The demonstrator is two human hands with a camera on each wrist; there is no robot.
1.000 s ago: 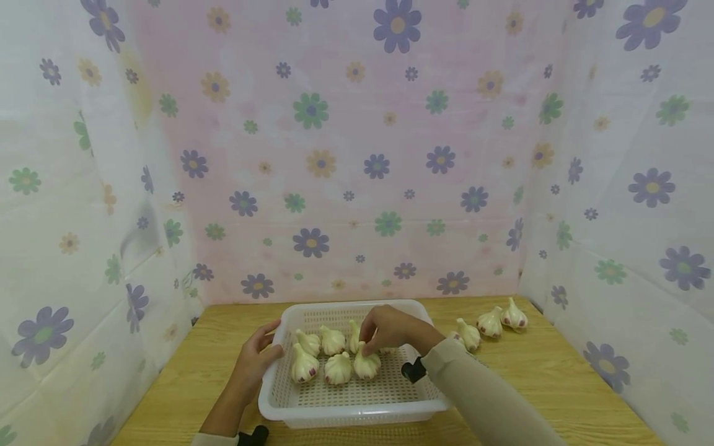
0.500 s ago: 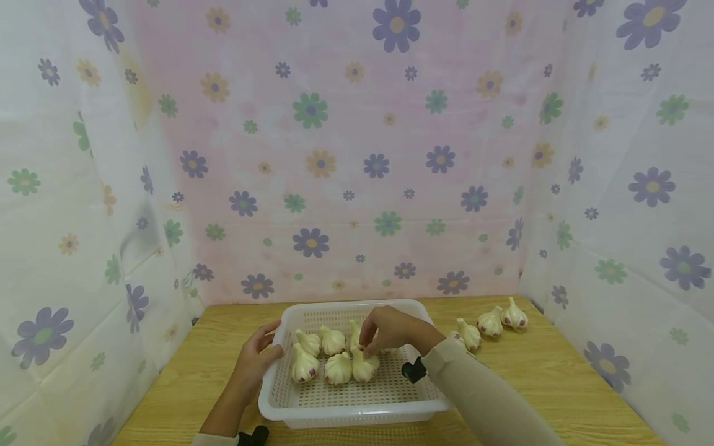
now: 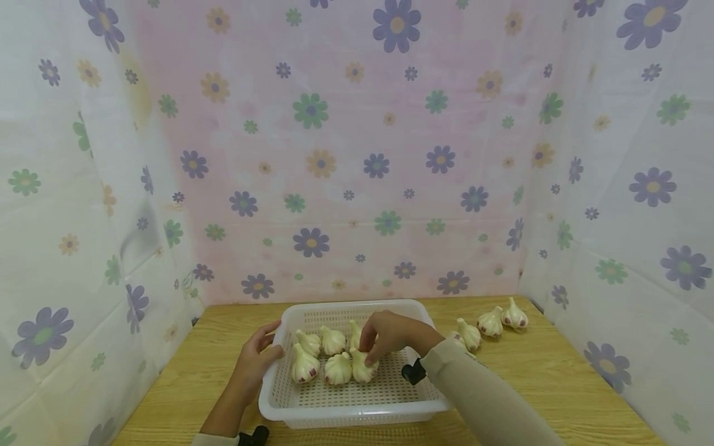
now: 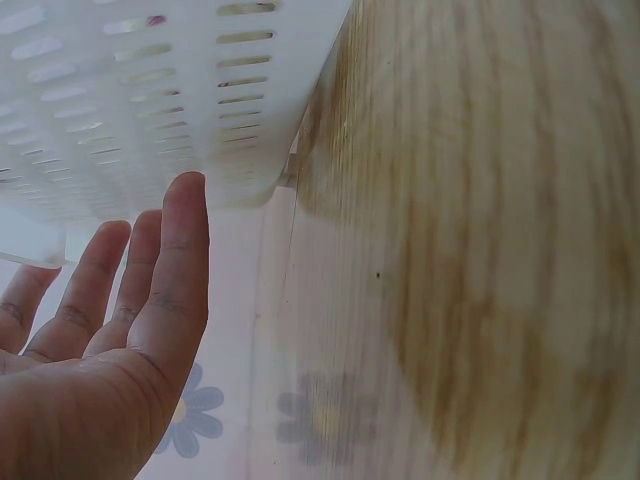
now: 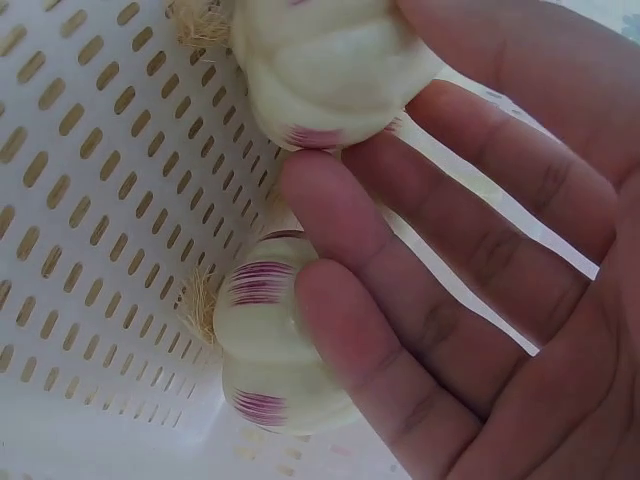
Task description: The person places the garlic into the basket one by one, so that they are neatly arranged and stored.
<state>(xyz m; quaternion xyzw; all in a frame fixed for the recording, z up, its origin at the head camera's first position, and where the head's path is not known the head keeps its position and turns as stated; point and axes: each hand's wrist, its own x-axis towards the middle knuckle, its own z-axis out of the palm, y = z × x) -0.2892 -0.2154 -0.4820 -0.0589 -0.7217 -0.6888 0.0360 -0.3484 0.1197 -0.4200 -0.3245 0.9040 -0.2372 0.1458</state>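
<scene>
Inside a white basket (image 3: 357, 411), at the right end of the near row: a pale garlic bulb (image 3: 362, 373) with purple streaks. Clamped around it, thumb on one side and fingertips on the other, the right hand (image 3: 393, 331); contact with the perforated floor hard to tell. Well apart from that, the left hand (image 3: 253, 362), thumb at the left rim, straight fingers along the outer wall. Directly under the right little finger, a streaked neighbour (image 5: 265, 350). Just left of the held one, two near-row bulbs (image 3: 338, 370); behind these, far-row bulbs (image 3: 333, 341), partly blocked from view by knuckles. Across the basket's right side, a black wrist device (image 3: 414, 371) and a beige sleeve (image 3: 491, 396). Beyond the right rim, on the wood-grain worktop (image 3: 546, 371), loose bulbs (image 3: 490, 323) in a slanting line, the nearest partly behind the sleeve. All around, flower-printed cloth (image 3: 357, 210).
</scene>
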